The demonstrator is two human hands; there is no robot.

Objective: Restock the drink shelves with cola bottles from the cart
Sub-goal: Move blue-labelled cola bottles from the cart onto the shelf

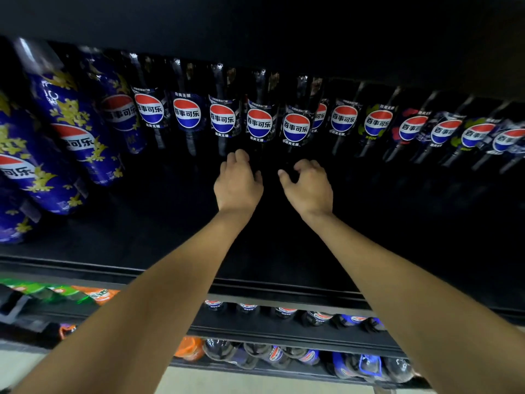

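A row of black-label cola bottles stands at the back of the dark upper shelf (284, 251). Both my arms reach deep into it. My left hand (237, 182) curls its fingers and thumb round the dark base of one black cola bottle (259, 123). My right hand (308, 184) curls the same way round the base of the neighbouring black cola bottle (296, 129). Both bottles stand upright in line with the row. Their lower parts are lost in shadow, so the contact is hard to see. The cart is out of view.
Big blue cola bottles with gold patterns (71, 129) fill the shelf's left side. Flavoured cola bottles (412, 129) continue the row to the right. Lower shelves hold more cola (284, 311), green and orange soda bottles (93, 294). The shelf's front rail (284, 288) runs under my forearms.
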